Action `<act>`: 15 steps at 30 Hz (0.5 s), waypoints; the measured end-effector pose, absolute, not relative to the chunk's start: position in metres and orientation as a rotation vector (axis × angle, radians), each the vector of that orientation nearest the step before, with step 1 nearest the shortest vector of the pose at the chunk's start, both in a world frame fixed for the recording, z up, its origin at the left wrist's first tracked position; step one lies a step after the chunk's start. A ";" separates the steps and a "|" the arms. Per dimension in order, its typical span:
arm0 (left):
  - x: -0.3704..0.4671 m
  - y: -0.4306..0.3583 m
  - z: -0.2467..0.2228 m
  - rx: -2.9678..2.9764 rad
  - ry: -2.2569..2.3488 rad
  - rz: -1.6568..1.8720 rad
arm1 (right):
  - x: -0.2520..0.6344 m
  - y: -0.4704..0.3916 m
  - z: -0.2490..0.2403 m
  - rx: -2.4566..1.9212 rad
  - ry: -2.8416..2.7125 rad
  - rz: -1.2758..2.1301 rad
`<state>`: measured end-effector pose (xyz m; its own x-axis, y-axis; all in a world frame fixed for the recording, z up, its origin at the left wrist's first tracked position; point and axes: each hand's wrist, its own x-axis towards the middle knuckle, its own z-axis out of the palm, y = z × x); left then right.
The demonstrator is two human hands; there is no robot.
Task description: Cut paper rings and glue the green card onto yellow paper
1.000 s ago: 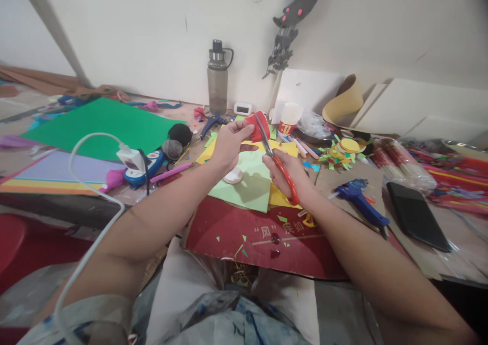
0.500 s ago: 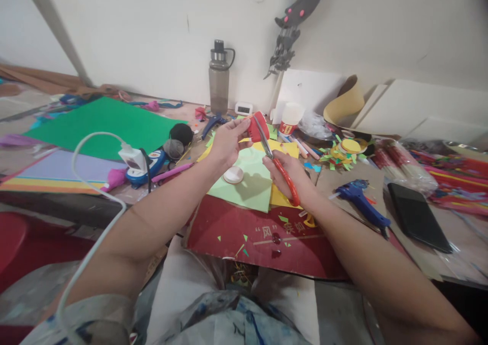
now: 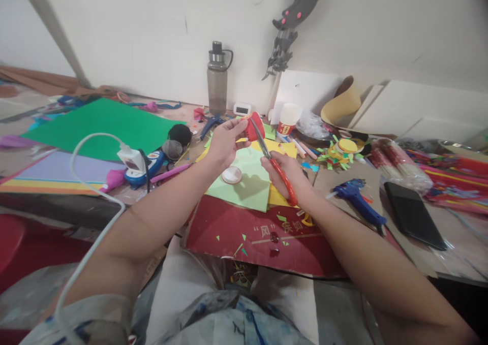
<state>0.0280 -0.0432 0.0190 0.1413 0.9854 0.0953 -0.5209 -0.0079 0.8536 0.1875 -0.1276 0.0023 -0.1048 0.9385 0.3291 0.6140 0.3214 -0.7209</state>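
Scraps and craft supplies cover the table [image 3: 175, 112], which stands against a pale wall [image 3: 145, 40]. With 12 o'clock straight ahead of the wearer, a red board [image 3: 224, 230] lies nearest at 12, flecked with green clippings. Just past it, a pale green sheet [image 3: 253, 185] bears a white disc [image 3: 232, 175]. A bottle [image 3: 217, 88] stands upright near the wall, slightly left of 12, and a cup [image 3: 288, 119] between 12 and 1. A green sheet [image 3: 102, 126] spreads between 10 and 11; a blue glue gun [image 3: 356, 197] and, beyond it, a phone [image 3: 414, 214] lie toward 2.

The scissors [image 3: 267, 151] are held above the pale green sheet, blades toward 11, red handles toward 5, their long axis along that line. The blades lie across the red piece [image 3: 250, 132], whose own long axis is unclear. The left hand [image 3: 224, 140] pinches this piece at its left edge between thumb and fingers; the right hand [image 3: 293, 171] is curled around the handles. Whether the blades are parted cannot be told.
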 end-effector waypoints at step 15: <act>0.028 -0.039 0.019 0.818 0.680 1.346 | 0.186 -0.127 -0.003 -1.311 -1.772 0.711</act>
<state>0.0284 -0.0393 0.0194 0.1158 0.9926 0.0358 -0.5605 0.0356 0.8274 0.1863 -0.1273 -0.0035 -0.1400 0.9524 0.2707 0.5014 0.3040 -0.8100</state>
